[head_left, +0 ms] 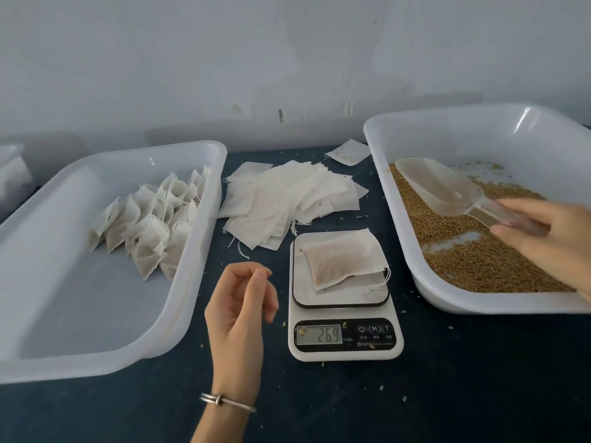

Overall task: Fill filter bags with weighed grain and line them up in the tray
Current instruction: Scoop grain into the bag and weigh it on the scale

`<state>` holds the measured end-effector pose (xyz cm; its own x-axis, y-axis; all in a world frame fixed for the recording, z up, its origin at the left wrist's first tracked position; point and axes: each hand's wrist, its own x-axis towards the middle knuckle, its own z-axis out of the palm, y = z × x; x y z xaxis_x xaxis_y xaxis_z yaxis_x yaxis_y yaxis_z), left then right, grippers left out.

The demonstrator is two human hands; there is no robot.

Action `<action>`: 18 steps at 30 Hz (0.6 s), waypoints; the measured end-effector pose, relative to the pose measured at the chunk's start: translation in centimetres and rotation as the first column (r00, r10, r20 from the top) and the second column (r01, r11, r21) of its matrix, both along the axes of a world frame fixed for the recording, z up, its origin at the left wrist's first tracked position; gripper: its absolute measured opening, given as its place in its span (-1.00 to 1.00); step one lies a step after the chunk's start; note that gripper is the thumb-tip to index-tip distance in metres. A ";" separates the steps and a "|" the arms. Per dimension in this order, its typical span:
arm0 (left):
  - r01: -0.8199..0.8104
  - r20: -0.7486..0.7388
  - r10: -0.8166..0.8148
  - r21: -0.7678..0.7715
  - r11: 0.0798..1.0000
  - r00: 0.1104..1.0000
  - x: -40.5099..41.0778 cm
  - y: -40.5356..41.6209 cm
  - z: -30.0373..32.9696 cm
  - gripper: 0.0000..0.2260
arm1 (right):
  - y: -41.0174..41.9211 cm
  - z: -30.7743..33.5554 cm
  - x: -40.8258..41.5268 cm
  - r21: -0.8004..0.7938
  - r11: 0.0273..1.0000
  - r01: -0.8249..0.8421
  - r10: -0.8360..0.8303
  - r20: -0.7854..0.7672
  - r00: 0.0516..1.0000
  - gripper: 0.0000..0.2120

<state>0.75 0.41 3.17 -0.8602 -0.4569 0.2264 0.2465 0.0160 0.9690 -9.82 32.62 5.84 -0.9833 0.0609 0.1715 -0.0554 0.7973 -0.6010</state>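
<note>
A grain-filled filter bag (343,262) lies flat on the platform of a white digital kitchen scale (343,314), its long axis running diagonally from the near left toward the far right, its open, folded mouth toward the right and its drawstring (380,284) trailing off the platform's near right corner. The scale's display (319,334) reads 26.9; beside it sit three round buttons, the middle one marked M and the right one T, with small print beneath too fine to read.

Just left of the scale, the person's left hand (243,310) hovers above the dark table (447,394), fingers loosely curled with thumb and fingertips close together; whether it pinches anything cannot be told. A metal bangle (227,401) circles that wrist.

To the right, the right hand (543,233) grips the handle of a clear plastic scoop (447,187), whose bowl points up and to the left over the brown grain (473,254) spread across the white grain tray (399,148).

Behind the scale, a loose fan of empty filter bags (287,196) lies on the table, with one stray bag (350,151) farther back near the wall.

On the left, a second white tray (192,251) holds filled bags (150,219) standing on edge in overlapping rows along its far right side, the rows running from near left to far right. Stray kernels dot the tabletop around the scale.
</note>
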 end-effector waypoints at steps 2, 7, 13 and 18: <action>0.009 -0.002 -0.009 -0.044 0.999 1.000 0.0 0.2 0.0 -0.92 | 0.0 0.0 0.0 0.004 1.000 0.013 -0.013 -0.016 1.000 -0.57; 0.152 0.112 -0.106 -0.586 0.796 0.988 -2.2 1.6 1.6 -0.77 | -0.1 0.2 -0.1 0.030 0.999 0.025 -0.026 0.024 0.999 -0.61; 0.324 0.287 -0.154 -0.874 0.363 0.946 -6.8 5.4 1.9 -0.44 | -0.3 0.6 0.2 0.013 1.000 0.012 -0.012 0.048 0.999 -0.62; 0.276 0.266 -0.074 -0.907 0.319 0.961 -8.3 6.7 1.4 -0.77 | -0.4 0.9 0.3 0.026 1.000 0.006 -0.008 0.062 0.998 -0.63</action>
<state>-7.56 7.06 4.52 -0.9568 0.1316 0.2593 0.2240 0.9023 0.3684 -9.53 32.24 6.74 -0.9917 0.0645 0.1114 -0.0126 0.8126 -0.5827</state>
